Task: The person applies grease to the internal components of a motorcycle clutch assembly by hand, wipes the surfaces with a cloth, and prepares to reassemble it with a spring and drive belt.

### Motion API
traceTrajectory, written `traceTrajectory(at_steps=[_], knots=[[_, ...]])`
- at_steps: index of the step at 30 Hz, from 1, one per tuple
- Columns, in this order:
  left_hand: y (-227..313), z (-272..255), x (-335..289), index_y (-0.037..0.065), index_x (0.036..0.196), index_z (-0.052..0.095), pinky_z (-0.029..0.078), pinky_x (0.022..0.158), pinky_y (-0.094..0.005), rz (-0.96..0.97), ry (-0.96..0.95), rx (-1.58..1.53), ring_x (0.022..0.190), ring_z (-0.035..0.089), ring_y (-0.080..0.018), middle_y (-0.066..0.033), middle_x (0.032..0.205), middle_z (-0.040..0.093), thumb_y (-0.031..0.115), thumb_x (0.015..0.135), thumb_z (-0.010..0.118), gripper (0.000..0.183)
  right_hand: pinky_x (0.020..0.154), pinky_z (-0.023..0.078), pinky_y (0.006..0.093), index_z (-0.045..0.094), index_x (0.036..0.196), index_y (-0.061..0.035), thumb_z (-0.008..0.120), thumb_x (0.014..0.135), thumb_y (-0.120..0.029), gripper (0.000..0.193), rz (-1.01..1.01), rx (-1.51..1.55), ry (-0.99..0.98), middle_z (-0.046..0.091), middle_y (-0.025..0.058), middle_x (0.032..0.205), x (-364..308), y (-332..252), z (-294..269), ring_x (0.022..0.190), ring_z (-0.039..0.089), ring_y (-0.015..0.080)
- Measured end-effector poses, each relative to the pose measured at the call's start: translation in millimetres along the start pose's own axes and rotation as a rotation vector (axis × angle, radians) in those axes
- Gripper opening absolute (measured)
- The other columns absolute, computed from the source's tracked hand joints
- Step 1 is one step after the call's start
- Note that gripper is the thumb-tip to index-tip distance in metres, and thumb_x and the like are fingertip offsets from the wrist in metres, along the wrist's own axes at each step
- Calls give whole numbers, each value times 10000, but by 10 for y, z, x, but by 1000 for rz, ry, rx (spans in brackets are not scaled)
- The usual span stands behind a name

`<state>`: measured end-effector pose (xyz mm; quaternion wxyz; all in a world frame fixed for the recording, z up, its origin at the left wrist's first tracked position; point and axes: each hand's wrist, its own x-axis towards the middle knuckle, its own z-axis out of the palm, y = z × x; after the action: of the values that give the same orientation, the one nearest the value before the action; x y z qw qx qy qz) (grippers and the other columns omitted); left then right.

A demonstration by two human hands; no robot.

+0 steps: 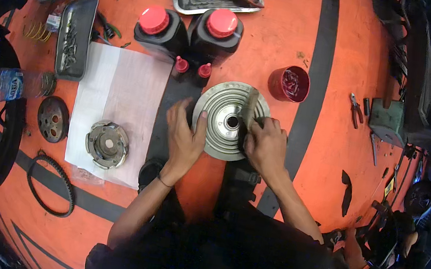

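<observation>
A round silver metal pulley disc (215, 129) with concentric ridges and a centre hole lies flat in front of me. My left hand (185, 134) grips its left rim, thumb on the ridged face and fingers along the outside. Over the disc's right side, my right hand (266, 147) pinches a greyish-brown strip (251, 103), its fingers bent. The strip stands across the ridges; its lower end is hidden by the fingers, and I cannot make out its material.
Beyond the disc stand two black bottles (157, 44) with red caps; a red cup (290, 84) sits right. A clutch (107, 143) rests on white paper (96, 80), left. Nearby lie a belt (70, 193) and black tray (75, 37). Pliers (355, 109) and another person's arm (355, 253) appear right.
</observation>
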<state>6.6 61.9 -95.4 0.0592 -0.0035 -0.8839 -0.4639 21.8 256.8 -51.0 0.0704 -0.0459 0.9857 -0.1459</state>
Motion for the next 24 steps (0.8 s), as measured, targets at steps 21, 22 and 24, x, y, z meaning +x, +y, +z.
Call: traceTrajectory(at_steps=[21,22,24], knots=[[-230,497,-304,-103,1272,419,358,1022,-491,-99,98,-213,1183,458,-441,-296,1265,452,163,1029,404,360,798,418,450,655,1267,-250,644,834,-155,443,-461,-88,-280,557,90,1116,191,257,-111,1063,516,281],[-205,508,-327,-116,1272,413,360,1021,-502,-102,93,-225,1192,448,-452,-306,1282,437,163,1030,411,370,803,423,439,664,1255,-235,652,817,-126,451,-425,-38,-282,565,98,1135,189,325,-98,1069,524,287],[-126,515,-354,-112,1277,411,368,1015,-512,-75,88,-238,1204,444,-454,-307,1313,401,154,1024,410,367,814,433,419,681,1230,-204,667,784,-66,467,-355,68,-295,581,114,1172,182,378,-77,1079,539,298]])
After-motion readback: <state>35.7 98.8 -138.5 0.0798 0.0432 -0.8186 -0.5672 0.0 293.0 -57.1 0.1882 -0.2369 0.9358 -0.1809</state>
